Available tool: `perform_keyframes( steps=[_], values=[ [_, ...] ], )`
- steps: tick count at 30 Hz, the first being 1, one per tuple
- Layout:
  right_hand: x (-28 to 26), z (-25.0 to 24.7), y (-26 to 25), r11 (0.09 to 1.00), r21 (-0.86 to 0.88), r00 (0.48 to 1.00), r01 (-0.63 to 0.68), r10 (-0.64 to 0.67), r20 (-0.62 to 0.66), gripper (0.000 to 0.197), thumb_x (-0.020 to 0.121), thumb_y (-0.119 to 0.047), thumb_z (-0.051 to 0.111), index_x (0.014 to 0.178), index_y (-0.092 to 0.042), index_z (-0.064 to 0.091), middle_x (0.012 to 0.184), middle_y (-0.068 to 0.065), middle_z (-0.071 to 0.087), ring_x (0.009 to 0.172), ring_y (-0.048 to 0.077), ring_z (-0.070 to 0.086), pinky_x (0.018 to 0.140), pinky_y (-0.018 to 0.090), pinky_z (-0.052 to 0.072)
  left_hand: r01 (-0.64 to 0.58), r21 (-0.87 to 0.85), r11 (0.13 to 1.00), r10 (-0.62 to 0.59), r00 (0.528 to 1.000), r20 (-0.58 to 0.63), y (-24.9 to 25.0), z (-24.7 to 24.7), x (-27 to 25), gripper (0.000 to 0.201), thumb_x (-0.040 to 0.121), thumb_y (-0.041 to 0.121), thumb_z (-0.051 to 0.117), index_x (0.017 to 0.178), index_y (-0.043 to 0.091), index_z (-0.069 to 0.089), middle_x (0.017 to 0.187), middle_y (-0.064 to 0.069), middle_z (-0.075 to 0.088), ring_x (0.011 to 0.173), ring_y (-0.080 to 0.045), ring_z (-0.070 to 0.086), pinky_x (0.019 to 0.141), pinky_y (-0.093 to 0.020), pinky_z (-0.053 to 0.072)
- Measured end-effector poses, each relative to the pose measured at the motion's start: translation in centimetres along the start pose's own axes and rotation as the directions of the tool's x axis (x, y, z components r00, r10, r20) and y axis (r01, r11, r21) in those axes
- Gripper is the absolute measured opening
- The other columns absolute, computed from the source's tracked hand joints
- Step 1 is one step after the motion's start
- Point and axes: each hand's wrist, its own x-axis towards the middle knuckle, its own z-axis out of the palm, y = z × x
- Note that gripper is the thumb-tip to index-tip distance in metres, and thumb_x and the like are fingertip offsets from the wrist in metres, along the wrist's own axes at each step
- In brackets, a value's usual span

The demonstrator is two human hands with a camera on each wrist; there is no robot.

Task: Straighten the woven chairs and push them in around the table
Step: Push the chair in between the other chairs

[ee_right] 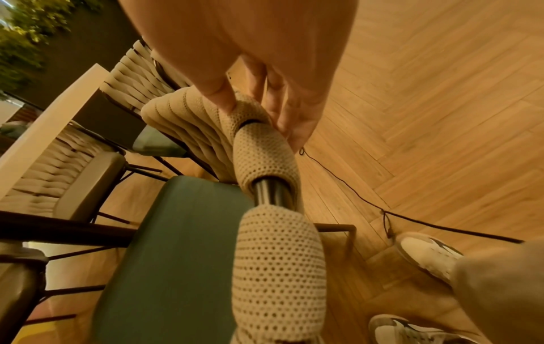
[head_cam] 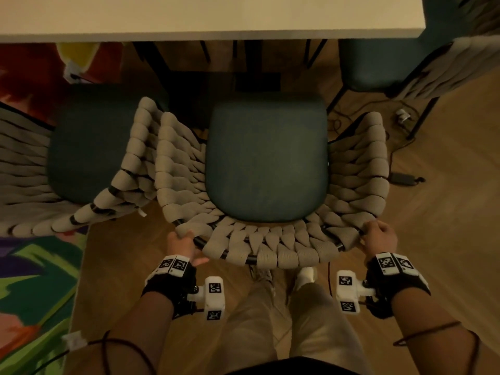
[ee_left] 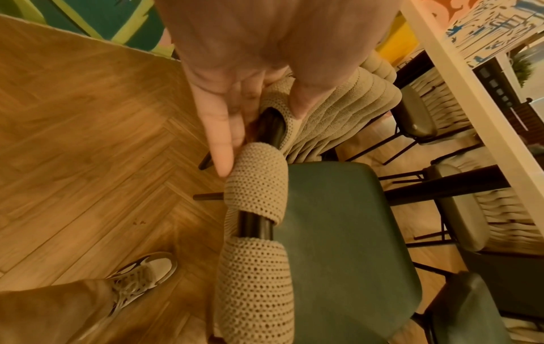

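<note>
A woven chair (head_cam: pixel 266 158) with a teal seat and a beige strap back stands in front of me, facing the white table (head_cam: pixel 211 17). Its seat front is close to the table edge. My left hand (head_cam: pixel 181 239) grips the black rim at the back's left rear. In the left wrist view the left hand (ee_left: pixel 259 121) has its thumb on a strap and a finger along the tube's outer side. My right hand (head_cam: pixel 378 235) grips the rim at the right rear. The right wrist view shows the right hand (ee_right: pixel 262 121) pinching the strap-wrapped tube beside the seat (ee_right: pixel 182 244).
A second woven chair (head_cam: pixel 89 147) stands angled at the left, its back touching the one I hold. A third chair (head_cam: pixel 378 63) sits at the table's right corner. Cables and a power adapter (head_cam: pixel 403 177) lie on the wooden floor at right. A colourful rug (head_cam: pixel 32 280) lies at left.
</note>
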Motion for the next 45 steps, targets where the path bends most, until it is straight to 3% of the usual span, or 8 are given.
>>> perform_keyframes(
  steps=[9, 14, 20, 27, 31, 35, 41, 45],
  values=[
    [3.2, 2.1, -2.4, 0.999, -0.043, 0.998, 0.008, -0.010, -0.055, 0.057, 0.069, -0.042, 0.049, 0.121, -0.023, 0.059, 0.116, 0.008, 0.065, 0.106, 0.032, 0.062, 0.093, 0.052, 0.051, -0.013, 0.001, 1.000, 0.013, 1.000, -0.013, 4.0, 2.9, 0.9, 0.041, 0.098, 0.012, 0.044, 0.135, 0.027, 0.038, 0.140, -0.020, 0.048, 0.120, -0.045, 0.054, 0.084, -0.069, 0.048],
    [2.4, 2.3, -3.4, 0.998, -0.054, 0.997, 0.019, -0.024, -0.079, 0.047, 0.086, -0.036, 0.047, 0.128, -0.016, 0.053, 0.120, 0.011, 0.060, 0.109, 0.033, 0.057, 0.098, 0.052, 0.047, -0.009, 0.024, 1.000, 0.009, 1.000, -0.007, 3.8, 3.2, 0.7, 0.042, 0.099, 0.014, 0.044, 0.138, 0.027, 0.037, 0.141, -0.020, 0.048, 0.119, -0.044, 0.055, 0.083, -0.066, 0.050],
    [2.5, 2.7, -3.0, 0.996, -0.090, 0.998, -0.027, 0.032, 0.055, 0.085, 0.063, -0.051, 0.051, 0.142, -0.022, 0.035, 0.135, 0.013, 0.051, 0.117, 0.037, 0.054, 0.099, 0.055, 0.045, -0.003, 0.030, 1.000, 0.003, 1.000, 0.010, 3.9, 3.0, 0.8, 0.050, 0.099, 0.020, 0.047, 0.144, 0.032, 0.031, 0.144, -0.018, 0.047, 0.119, -0.043, 0.056, 0.087, -0.064, 0.050],
    [2.4, 2.7, -3.8, 0.989, -0.132, 0.998, -0.062, 0.064, 0.017, 0.067, 0.080, -0.041, 0.047, 0.143, -0.020, 0.036, 0.137, 0.017, 0.051, 0.118, 0.041, 0.052, 0.100, 0.056, 0.044, 0.003, 0.061, 0.998, -0.004, 1.000, 0.006, 4.3, 3.2, 0.7, 0.047, 0.099, 0.018, 0.047, 0.141, 0.033, 0.033, 0.139, -0.019, 0.051, 0.115, -0.045, 0.059, 0.073, -0.061, 0.055],
    [2.5, 2.7, -4.1, 0.981, -0.183, 0.998, -0.058, 0.060, 0.001, 0.061, 0.085, -0.041, 0.047, 0.140, -0.018, 0.040, 0.132, 0.018, 0.054, 0.113, 0.042, 0.054, 0.098, 0.056, 0.045, 0.015, 0.078, 0.997, -0.015, 1.000, -0.005, 4.3, 3.1, 0.9, 0.050, 0.099, 0.019, 0.047, 0.143, 0.035, 0.031, 0.140, -0.019, 0.050, 0.117, -0.045, 0.057, 0.079, -0.064, 0.053],
    [2.6, 2.3, -3.5, 0.978, -0.200, 0.998, -0.055, 0.057, 0.004, 0.061, 0.084, -0.041, 0.046, 0.140, -0.016, 0.042, 0.129, 0.017, 0.056, 0.112, 0.041, 0.055, 0.097, 0.055, 0.045, 0.023, 0.135, 0.991, -0.021, 1.000, -0.015, 4.2, 3.1, 0.9, 0.050, 0.099, 0.022, 0.048, 0.143, 0.036, 0.031, 0.139, -0.020, 0.050, 0.114, -0.043, 0.059, 0.059, -0.052, 0.056],
    [2.3, 2.2, -3.1, 0.974, -0.224, 1.000, -0.002, 0.000, -0.012, 0.051, 0.089, -0.035, 0.044, 0.132, -0.008, 0.048, 0.127, 0.022, 0.056, 0.111, 0.040, 0.055, 0.096, 0.050, 0.045, 0.026, 0.141, 0.990, -0.021, 0.999, -0.033, 4.3, 3.3, 1.1, 0.050, 0.099, 0.023, 0.047, 0.144, 0.035, 0.030, 0.141, -0.019, 0.048, 0.115, -0.044, 0.059, 0.074, -0.058, 0.055],
    [2.1, 2.1, -3.1, 0.968, -0.247, 0.999, 0.046, -0.047, 0.001, 0.049, 0.091, -0.033, 0.047, 0.131, -0.006, 0.049, 0.129, 0.021, 0.055, 0.115, 0.040, 0.053, 0.097, 0.049, 0.044, 0.032, 0.160, 0.987, -0.026, 0.999, -0.041, 4.3, 3.3, 1.3, 0.051, 0.098, 0.024, 0.048, 0.144, 0.036, 0.029, 0.141, -0.019, 0.049, 0.115, -0.045, 0.058, 0.064, -0.057, 0.056]
  ],
)
